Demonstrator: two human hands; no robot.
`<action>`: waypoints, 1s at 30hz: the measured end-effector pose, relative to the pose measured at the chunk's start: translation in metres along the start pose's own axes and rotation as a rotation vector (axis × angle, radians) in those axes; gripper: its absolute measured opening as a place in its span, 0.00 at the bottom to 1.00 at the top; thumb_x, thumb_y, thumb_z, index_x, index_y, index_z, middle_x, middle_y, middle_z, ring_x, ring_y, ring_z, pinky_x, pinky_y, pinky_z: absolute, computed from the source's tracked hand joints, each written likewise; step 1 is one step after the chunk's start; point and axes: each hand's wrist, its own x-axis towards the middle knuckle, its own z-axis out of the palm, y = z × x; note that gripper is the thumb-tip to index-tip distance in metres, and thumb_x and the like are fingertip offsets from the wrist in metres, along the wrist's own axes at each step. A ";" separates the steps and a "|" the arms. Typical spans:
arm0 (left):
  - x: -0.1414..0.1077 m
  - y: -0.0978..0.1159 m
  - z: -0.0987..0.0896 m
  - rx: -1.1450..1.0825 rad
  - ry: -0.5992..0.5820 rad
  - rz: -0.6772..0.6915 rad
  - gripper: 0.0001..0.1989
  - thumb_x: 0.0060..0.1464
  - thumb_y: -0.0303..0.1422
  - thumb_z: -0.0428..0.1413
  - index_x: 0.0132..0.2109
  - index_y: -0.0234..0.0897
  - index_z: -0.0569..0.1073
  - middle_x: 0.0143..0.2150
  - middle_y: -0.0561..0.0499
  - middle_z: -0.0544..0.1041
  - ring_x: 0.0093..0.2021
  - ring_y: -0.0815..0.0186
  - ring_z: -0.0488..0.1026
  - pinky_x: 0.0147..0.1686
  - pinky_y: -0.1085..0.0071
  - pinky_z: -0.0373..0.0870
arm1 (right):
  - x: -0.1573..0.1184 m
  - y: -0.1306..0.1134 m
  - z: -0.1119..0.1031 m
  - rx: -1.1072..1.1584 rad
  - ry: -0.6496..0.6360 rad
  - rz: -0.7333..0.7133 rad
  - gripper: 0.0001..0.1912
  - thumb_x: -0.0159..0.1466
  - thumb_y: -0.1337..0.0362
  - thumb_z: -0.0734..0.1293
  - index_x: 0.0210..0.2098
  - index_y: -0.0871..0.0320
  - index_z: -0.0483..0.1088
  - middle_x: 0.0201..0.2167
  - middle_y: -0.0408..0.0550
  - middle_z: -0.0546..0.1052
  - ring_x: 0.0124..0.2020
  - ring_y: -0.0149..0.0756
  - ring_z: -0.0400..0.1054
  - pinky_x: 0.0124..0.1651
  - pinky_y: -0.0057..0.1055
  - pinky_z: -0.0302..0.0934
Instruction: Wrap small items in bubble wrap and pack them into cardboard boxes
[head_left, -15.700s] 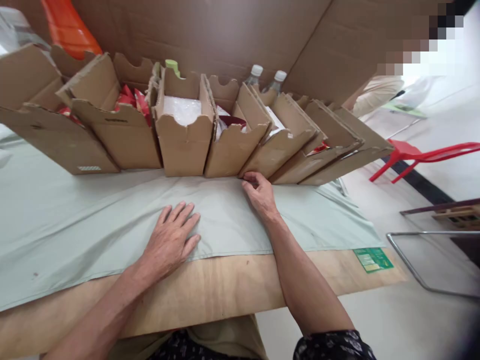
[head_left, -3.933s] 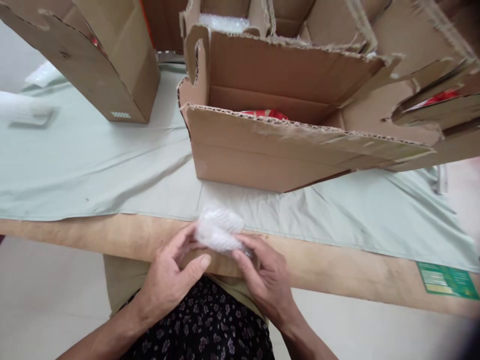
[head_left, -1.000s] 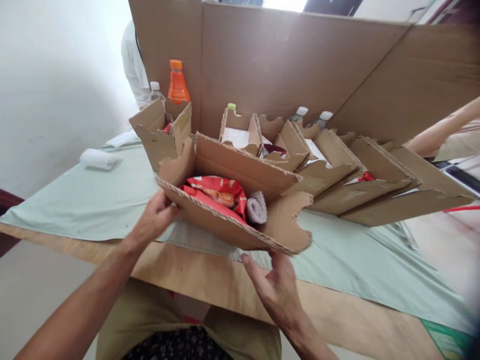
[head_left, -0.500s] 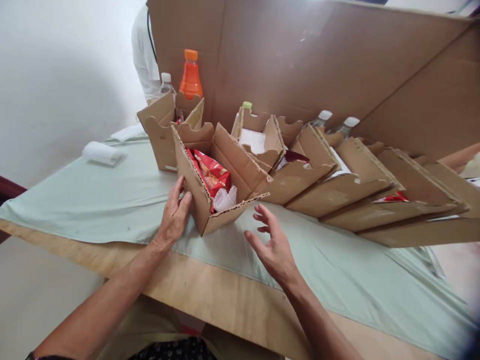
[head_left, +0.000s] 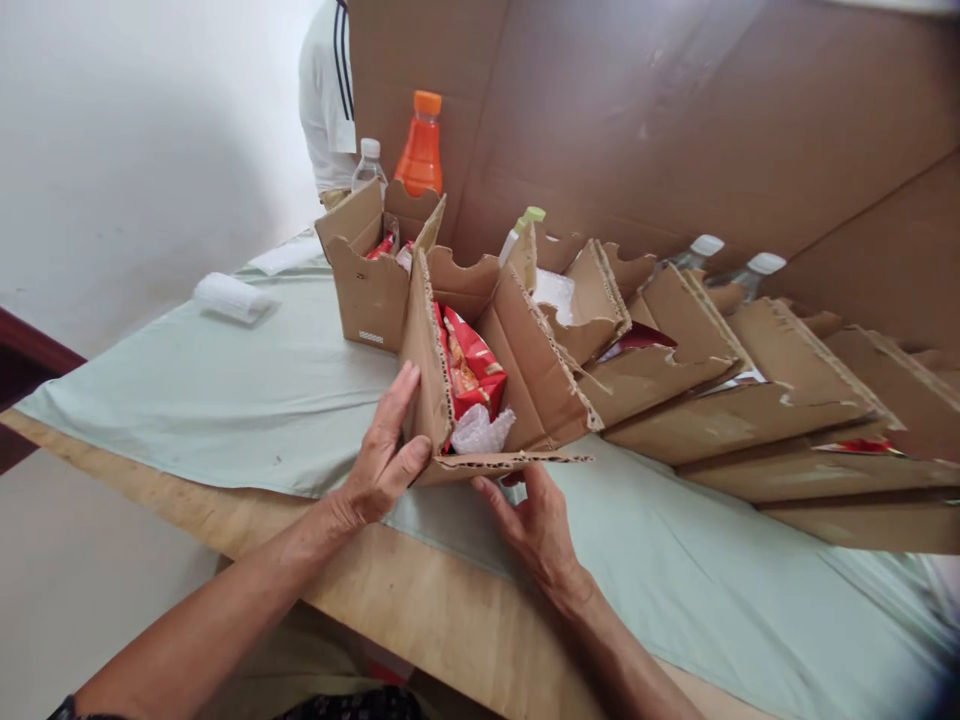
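An open cardboard box (head_left: 424, 390) stands near the table's front edge. Inside it are a red snack packet (head_left: 474, 368) and a piece of bubble wrap (head_left: 482, 430). My left hand (head_left: 386, 450) lies against the box's left side and front corner, fingers spread. At the box's front wall is my right hand (head_left: 532, 520), its thumb and fingers apart, some fingertips hidden under the edge.
Behind stands another box (head_left: 370, 300) beside an orange bottle (head_left: 421, 150). More boxes (head_left: 780, 425) lean in a row at the right before a tall cardboard panel (head_left: 600, 120). Rolled bubble wrap (head_left: 231, 298) lies left. A person's white sleeve (head_left: 326, 100) shows behind.
My right hand has come in to the front of the box. The box has turned slightly, with my left hand still on it. The whole view has shifted.
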 end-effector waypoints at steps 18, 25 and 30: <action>0.024 -0.013 -0.015 -0.178 -0.026 0.019 0.40 0.58 0.51 0.61 0.72 0.43 0.64 0.74 0.44 0.67 0.72 0.46 0.64 0.71 0.51 0.63 | 0.052 -0.012 0.024 -0.198 0.014 -0.046 0.17 0.66 0.47 0.70 0.36 0.54 0.70 0.31 0.48 0.80 0.33 0.40 0.74 0.39 0.35 0.62; 0.028 -0.030 -0.012 0.230 0.126 -0.130 0.29 0.58 0.36 0.55 0.65 0.34 0.70 0.60 0.41 0.79 0.57 0.54 0.77 0.61 0.56 0.71 | 0.067 -0.001 0.042 -0.077 -0.056 0.077 0.07 0.69 0.59 0.65 0.40 0.54 0.73 0.36 0.49 0.83 0.36 0.40 0.76 0.41 0.34 0.64; 0.028 -0.029 -0.012 0.358 0.183 -0.154 0.24 0.59 0.42 0.54 0.57 0.33 0.75 0.49 0.44 0.83 0.49 0.55 0.79 0.53 0.60 0.75 | 0.060 0.009 0.046 -0.024 -0.079 0.082 0.08 0.66 0.61 0.64 0.38 0.54 0.75 0.35 0.50 0.82 0.38 0.41 0.75 0.45 0.36 0.64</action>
